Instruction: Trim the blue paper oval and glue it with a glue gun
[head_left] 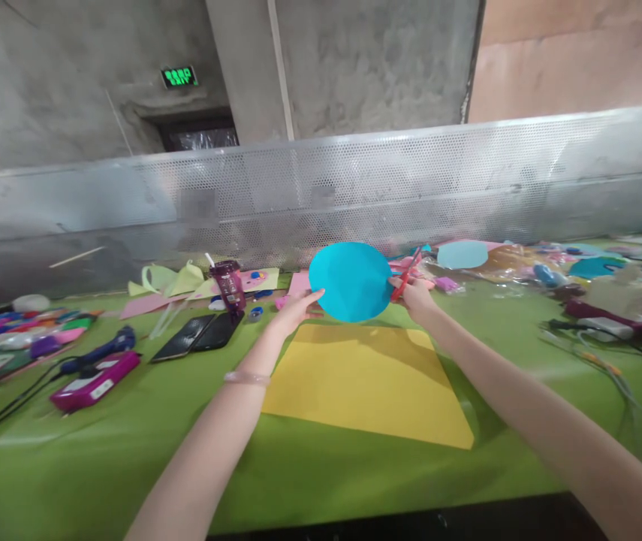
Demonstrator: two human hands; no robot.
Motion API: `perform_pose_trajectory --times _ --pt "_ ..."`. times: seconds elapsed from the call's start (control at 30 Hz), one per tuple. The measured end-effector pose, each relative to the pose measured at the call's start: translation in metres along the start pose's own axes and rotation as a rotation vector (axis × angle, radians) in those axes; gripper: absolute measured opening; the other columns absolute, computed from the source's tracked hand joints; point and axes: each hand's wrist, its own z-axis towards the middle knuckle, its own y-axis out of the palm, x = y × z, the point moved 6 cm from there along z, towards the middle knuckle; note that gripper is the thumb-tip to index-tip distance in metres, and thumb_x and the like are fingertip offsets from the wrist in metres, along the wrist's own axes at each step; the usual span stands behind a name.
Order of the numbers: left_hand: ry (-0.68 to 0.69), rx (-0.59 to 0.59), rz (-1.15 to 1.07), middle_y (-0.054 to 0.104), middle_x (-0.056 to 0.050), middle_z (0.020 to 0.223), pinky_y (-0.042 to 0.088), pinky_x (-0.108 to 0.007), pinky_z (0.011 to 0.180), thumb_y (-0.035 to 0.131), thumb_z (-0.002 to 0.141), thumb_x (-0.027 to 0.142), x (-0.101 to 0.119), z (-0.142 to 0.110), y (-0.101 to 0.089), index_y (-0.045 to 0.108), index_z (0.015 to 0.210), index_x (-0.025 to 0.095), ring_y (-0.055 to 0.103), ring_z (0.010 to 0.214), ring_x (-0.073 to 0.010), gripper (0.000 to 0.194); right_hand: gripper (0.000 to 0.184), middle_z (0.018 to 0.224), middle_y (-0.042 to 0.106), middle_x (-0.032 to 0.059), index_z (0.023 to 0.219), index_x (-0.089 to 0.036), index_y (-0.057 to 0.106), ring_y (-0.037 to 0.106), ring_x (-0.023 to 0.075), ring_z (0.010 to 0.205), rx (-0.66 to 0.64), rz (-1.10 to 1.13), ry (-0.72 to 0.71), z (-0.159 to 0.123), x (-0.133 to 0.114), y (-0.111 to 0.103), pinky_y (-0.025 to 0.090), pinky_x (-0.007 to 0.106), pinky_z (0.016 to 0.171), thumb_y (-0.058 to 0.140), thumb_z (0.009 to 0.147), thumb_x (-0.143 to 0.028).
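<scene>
My left hand point(293, 309) pinches the left edge of a blue paper circle point(351, 282) and holds it up above the table. At the circle's right edge, my right hand point(417, 295) is closed on red-handled scissors point(405, 279), whose blades touch the paper. Below both hands a yellow paper sheet point(366, 383) lies flat on the green table point(129, 436). My left wrist wears a thin bracelet.
Two dark phones point(200, 334), a purple cup with a straw point(229, 285) and a magenta box point(95, 379) lie at the left. Paper scraps, a light blue circle point(461, 254), cables and plastic bags crowd the right. A perforated metal panel point(354, 188) backs the table.
</scene>
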Motion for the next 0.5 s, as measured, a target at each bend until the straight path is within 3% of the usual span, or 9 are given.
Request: perform_pose_trajectory --times 0.13,0.27,0.37,0.43,0.5 --pt "0.058 0.164 -0.047 0.062 -0.01 0.112 0.05 -0.04 0.077 0.073 0.061 0.032 -0.006 0.006 -0.007 0.063 0.098 0.021 0.059 0.099 -0.0283 0.039 0.016 0.059 0.053 0.0009 0.069 -0.02 0.052 0.052 0.012 0.051 -0.078 -0.052 0.012 -0.008 0.0 0.014 0.047 0.025 0.049 0.06 0.07 -0.035" --pt "0.098 0.327 -0.011 0.061 -0.011 0.113 0.049 -0.039 0.08 0.071 0.062 0.033 -0.01 0.011 -0.022 0.061 0.101 0.02 0.058 0.101 -0.026 0.042 0.02 0.055 0.053 0.0023 0.064 -0.018 0.051 0.051 0.0126 0.048 -0.048 -0.144 -0.008 -0.019 -0.021 0.013 0.04 0.024 0.042 0.062 0.07 -0.033" --pt "0.099 0.415 0.027 0.062 -0.011 0.112 0.049 -0.037 0.079 0.068 0.065 0.032 -0.01 0.011 -0.03 0.057 0.109 0.02 0.059 0.1 -0.0249 0.047 0.021 0.055 0.053 0.0007 0.066 -0.017 0.053 0.05 0.0106 0.049 -0.029 -0.152 -0.118 -0.045 -0.066 0.0 0.039 0.022 0.044 0.066 0.068 -0.033" --pt "0.091 0.419 0.041 0.063 -0.011 0.111 0.049 -0.038 0.077 0.068 0.065 0.032 -0.011 0.01 -0.029 0.056 0.11 0.02 0.059 0.099 -0.0263 0.048 0.025 0.06 0.055 0.0024 0.067 -0.017 0.053 0.051 0.0097 0.052 -0.123 -0.086 -0.322 -0.071 -0.108 -0.008 0.041 0.022 0.049 0.056 0.078 -0.039" --pt "0.092 0.411 0.039 0.064 -0.011 0.109 0.05 -0.038 0.076 0.067 0.066 0.033 -0.012 0.01 -0.027 0.058 0.107 0.02 0.06 0.097 -0.0267 0.044 0.028 0.073 0.059 0.0047 0.076 -0.015 0.057 0.055 0.0109 0.061 -0.146 -0.094 -0.406 -0.09 -0.139 -0.02 0.045 0.024 0.055 0.047 0.085 -0.04"
